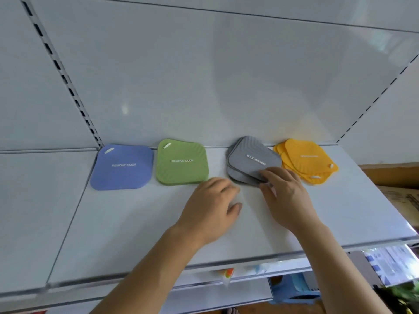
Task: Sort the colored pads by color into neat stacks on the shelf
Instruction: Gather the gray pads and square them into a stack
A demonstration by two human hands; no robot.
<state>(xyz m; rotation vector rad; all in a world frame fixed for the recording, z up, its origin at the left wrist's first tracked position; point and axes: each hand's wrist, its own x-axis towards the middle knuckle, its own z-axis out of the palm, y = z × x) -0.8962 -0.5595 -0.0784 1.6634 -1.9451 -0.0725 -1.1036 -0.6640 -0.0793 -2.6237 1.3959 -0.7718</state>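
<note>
Left hand: my left hand (213,205) is hovering low over the white shelf (140,234), just in front of the gray stack. Its fingers are hanging loose and a bit curled, and it is holding nothing.
Right hand: my right hand (285,191) is resting on the near corner of the gray stack. Its fingers (272,172) are lying on top of the pads, and the thumb is sitting down at the edge. I cannot tell if it is pinching.
Gray pads (251,159): they are sitting in a messy pile, fanned out, with the top one turned so its words are upside down.
Yellow pads (306,159): they are lying just to the right of the gray ones, also fanned out and not lined up.
Green pads (182,162): they are sitting in a neat stack to the left of the gray ones.
Blue pads (122,167): they are sitting farthest left, near the back corner, neat and flat.
Under the shelf: blurry colored things are showing.
</note>
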